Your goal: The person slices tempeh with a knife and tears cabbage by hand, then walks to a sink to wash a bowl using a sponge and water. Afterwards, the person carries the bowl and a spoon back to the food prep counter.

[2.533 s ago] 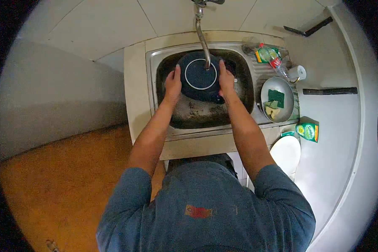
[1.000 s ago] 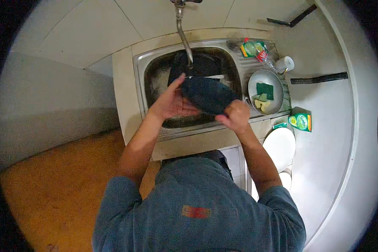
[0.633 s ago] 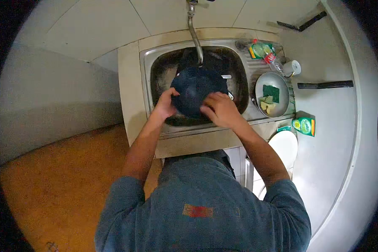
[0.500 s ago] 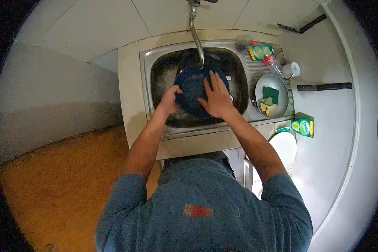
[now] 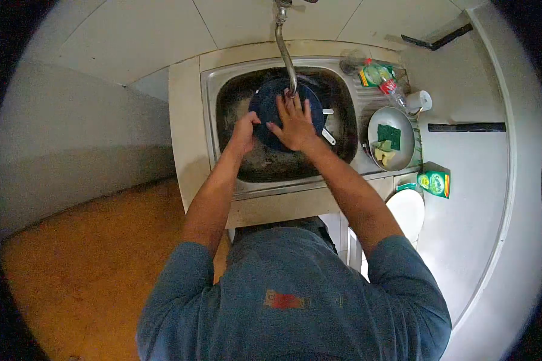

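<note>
The sink [image 5: 271, 166] spreads beneath both hands, and over it the dark plate [image 5: 264, 103] has just shifted forward, bringing its face close under the spout; I can't make out whether water runs. The left hand [image 5: 244, 131] grips the plate's left edge, thumb on top, while the right hand [image 5: 296, 125] lies on its face, fingers spread, clutching nothing. Right of the hands rests a metal pan [image 5: 406, 135], then the bent tap [image 5: 286, 55] crowding the right fingertips, a green scouring pad [image 5: 389, 136] in that pan, and beside the right wrist a white handle [image 5: 329, 136].
</note>
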Available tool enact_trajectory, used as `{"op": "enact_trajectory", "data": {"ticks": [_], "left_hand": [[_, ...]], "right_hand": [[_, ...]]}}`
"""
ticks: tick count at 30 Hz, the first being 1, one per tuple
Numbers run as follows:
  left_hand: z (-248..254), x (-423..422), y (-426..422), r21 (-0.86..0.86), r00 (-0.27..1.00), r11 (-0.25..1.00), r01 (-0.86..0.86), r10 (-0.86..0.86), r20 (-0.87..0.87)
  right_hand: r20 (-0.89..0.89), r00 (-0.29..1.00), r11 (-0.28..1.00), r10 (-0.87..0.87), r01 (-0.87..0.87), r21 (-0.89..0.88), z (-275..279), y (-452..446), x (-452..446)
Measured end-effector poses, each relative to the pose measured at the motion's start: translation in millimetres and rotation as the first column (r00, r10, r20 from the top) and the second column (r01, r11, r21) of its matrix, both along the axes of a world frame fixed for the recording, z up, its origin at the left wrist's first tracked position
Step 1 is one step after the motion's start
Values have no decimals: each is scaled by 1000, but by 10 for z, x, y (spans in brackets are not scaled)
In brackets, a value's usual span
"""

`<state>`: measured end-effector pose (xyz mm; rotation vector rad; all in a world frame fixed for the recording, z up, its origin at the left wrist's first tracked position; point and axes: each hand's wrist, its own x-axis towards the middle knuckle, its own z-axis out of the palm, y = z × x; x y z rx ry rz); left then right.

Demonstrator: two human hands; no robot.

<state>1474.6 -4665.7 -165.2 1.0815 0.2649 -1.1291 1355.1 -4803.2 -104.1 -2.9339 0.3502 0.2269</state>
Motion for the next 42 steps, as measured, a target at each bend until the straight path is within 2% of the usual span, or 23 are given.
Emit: {"op": "enact_trajectory", "data": {"ticks": [2, 3, 4, 7, 9, 13, 15, 16, 18, 22, 24, 25, 26, 28, 30, 31, 32, 33, 35, 37, 38, 40, 42], "left_hand": [[-150, 26, -36, 8, 999, 1000, -23, 23, 31], [-114, 8, -38, 16, 1000, 1000, -4, 3, 9], [-77, -15, -20, 28, 1000, 999, 16, -16, -13], [439, -125, 4, -94, 994, 994, 64, -72, -88], [373, -159, -2, -77, 996, 996, 49, -54, -65], [63, -129, -33, -88, 993, 995, -35, 24, -114], [-56, -104, 34, -132, 992, 990, -40, 23, -127], [-94, -99, 53, -176, 990, 983, -52, 27, -140], [-146, -100, 47, -181, 991, 982, -60, 36, -132], [-10, -150, 52, -155, 990, 984, -92, 74, -117], [37, -131, 67, -109, 989, 988, -109, 96, -116], [48, -122, 72, -59, 986, 990, -130, 123, -111], [52, -123, 74, -57, 986, 990, -133, 126, -113], [121, -100, 64, -94, 993, 991, -91, 83, -85], [131, -75, 41, -126, 995, 990, -68, 57, -87], [154, -83, 28, -160, 995, 986, -45, 30, -91], [175, -101, 15, -157, 995, 987, -42, 28, -91], [268, -130, -20, -166, 996, 986, -27, 13, -85], [423, -191, -111, -172, 997, 985, -14, 1, -76], [502, -251, -201, 25, 947, 1000, 17, -24, 320], [525, -227, -222, 25, 947, 999, 19, -26, 321], [507, -134, -293, 388, 523, 920, 52, -356, 774], [256, -155, -428, 458, 498, 888, -40, -380, 779]], "right_hand": [[144, 988, 997, -46, 55, -60, -72, 196, 89], [414, 910, 993, -14, -34, 110, -80, 189, 117], [413, 911, 993, -15, -36, 115, -83, 144, 104], [259, 963, 991, 75, -102, 91, 10, -38, 38], [205, 979, 999, -18, 24, -24, 44, -135, 6], [92, 996, 993, 20, -9, -122, -7, 40, 62], [252, 938, 916, 237, -302, 264, -141, -9, -22], [251, 939, 917, 234, -299, 265, -114, -61, -93], [55, 949, 922, 309, -313, 226, 60, -202, -243], [-26, 943, 943, 333, -333, -6, 412, -458, -358], [420, 901, 994, -108, 88, 67, 402, -570, -390], [651, 724, 969, -228, 236, 77, 452, -493, -431], [649, 726, 969, -227, 233, 78, 411, -474, -431], [471, 440, 640, -765, 427, 639, 211, -429, -446], [370, 472, 587, -800, 494, 641, -74, -466, -464], [37, 501, 262, -864, 387, 884, -175, -502, -456], [-285, 564, -142, -775, 284, 948, -274, -528, -468], [-589, 485, -422, -647, 416, 806, 333, -447, -461], [-529, 504, -370, -683, 385, 845, 126, -510, -508], [-465, 518, -315, -717, 354, 880, -161, -558, -561], [-280, 507, -101, -815, 351, 931, -304, -570, -585], [-75, 495, 121, -865, 352, 928, -284, -557, -602], [123, 474, 334, -872, 392, 857, -172, -513, -610]]}}
